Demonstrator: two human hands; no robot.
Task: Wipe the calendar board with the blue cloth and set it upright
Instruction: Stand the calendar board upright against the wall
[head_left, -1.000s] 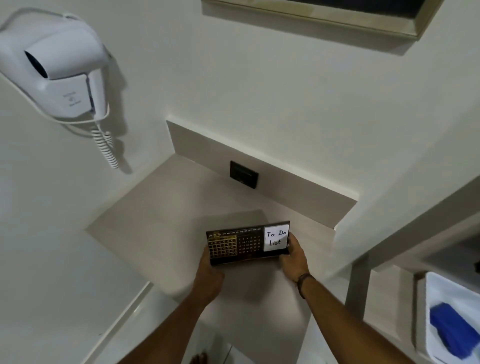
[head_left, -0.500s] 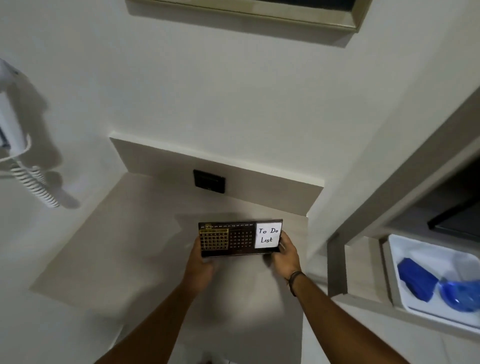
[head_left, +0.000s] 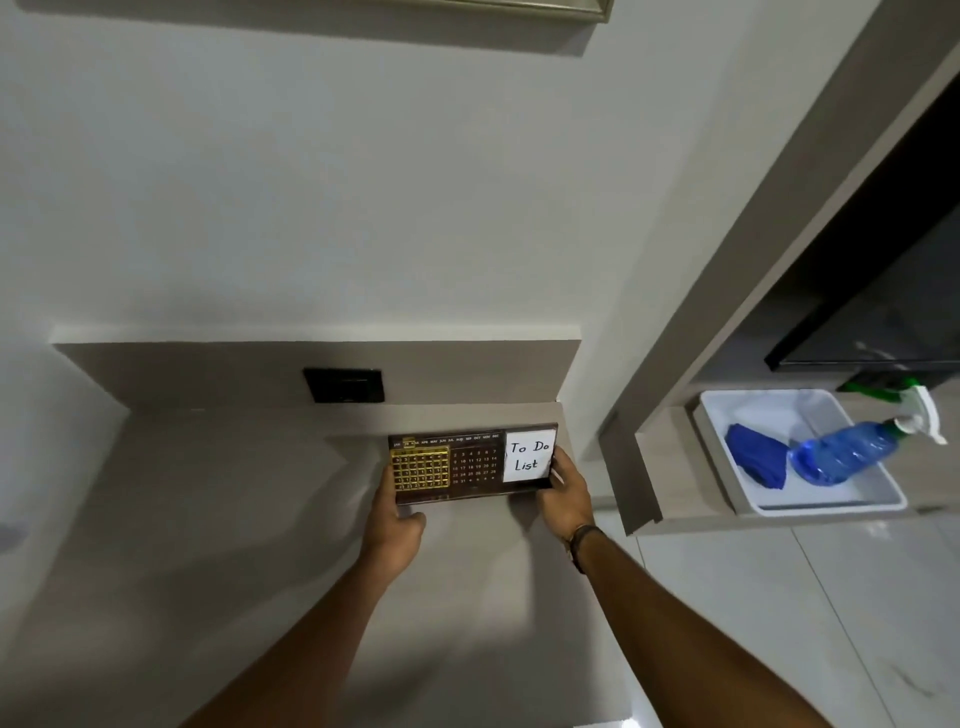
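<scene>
The calendar board (head_left: 470, 462) is a dark brown panel with a gold date grid and a white "To Do List" note. It stands nearly upright over the beige desk top (head_left: 234, 519), near the desk's right end. My left hand (head_left: 395, 525) grips its lower left corner. My right hand (head_left: 566, 493) holds its right end. The blue cloth (head_left: 756, 460) lies bunched in a white tray (head_left: 826, 501) on a shelf to the right, well away from both hands.
A blue spray bottle (head_left: 852, 449) leans in the tray beside the cloth. A black wall socket (head_left: 344, 385) sits in the desk's back panel. A grey partition (head_left: 623, 467) separates desk and shelf. A dark screen (head_left: 883, 312) stands above the shelf.
The view has swung to the right, so the hair dryer left the frame and the tray with cloth and bottle came into full sight. Both hands keep holding the board, which now sits nearer the desk's right end.
</scene>
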